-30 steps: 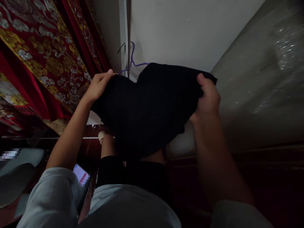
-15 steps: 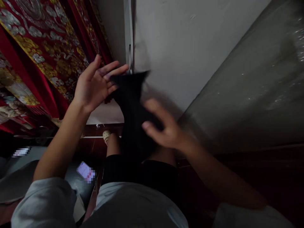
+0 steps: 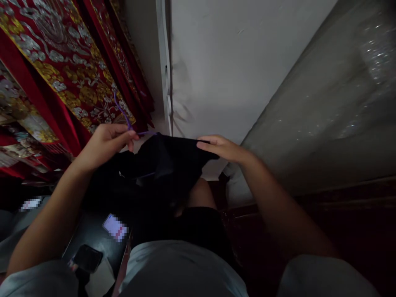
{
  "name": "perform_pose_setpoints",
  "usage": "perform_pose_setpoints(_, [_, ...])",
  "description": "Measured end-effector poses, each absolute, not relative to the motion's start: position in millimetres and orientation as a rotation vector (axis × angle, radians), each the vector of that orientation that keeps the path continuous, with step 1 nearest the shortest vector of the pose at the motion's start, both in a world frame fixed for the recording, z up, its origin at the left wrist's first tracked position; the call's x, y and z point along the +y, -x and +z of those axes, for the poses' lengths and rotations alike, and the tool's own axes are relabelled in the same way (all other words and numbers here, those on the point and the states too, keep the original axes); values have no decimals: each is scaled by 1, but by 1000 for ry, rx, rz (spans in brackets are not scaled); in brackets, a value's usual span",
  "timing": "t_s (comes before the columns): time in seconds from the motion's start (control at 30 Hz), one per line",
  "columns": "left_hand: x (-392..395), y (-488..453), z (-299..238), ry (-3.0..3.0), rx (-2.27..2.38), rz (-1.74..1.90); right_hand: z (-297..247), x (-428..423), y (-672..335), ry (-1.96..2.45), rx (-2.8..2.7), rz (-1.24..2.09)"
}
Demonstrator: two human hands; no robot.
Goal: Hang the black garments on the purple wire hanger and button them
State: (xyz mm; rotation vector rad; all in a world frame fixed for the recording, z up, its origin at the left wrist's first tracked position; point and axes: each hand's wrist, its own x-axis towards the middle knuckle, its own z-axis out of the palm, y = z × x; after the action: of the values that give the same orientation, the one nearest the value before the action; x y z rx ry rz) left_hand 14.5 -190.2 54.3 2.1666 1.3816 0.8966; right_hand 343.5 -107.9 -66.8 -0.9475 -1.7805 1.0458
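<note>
A black garment (image 3: pixel 163 165) hangs low in front of me on a thin purple hanger (image 3: pixel 122 110). My left hand (image 3: pixel 107 142) is closed in a pinch on the hanger near its hook, at the garment's left top. On the garment's upper right edge rests my right hand (image 3: pixel 224 148), fingers stretched flat and pointing left. Below the cloth I see my knee and black shorts.
A red curtain with gold and silver flowers (image 3: pixel 62 70) hangs at the left. A white wall (image 3: pixel 235 62) faces me, with a grey covered surface (image 3: pixel 324 119) at the right. A lit phone (image 3: pixel 115 227) and a dark device (image 3: pixel 86 258) lie at lower left.
The garment has dropped from chest height to just above my lap. My left hand went from spread open to pinching the hanger. My right hand let go its grip and now lies flat on the cloth.
</note>
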Motion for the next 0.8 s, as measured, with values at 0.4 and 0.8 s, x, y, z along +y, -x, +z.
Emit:
perform_pose_setpoints(0.4, [-142,-22,18,-2483,1095,2260,-22,-21,-342,617,-870,1090])
perform_pose_setpoints(0.8, [-140,-85,-108,-2579,1667,499,-75,-76,-370,675,-675,948])
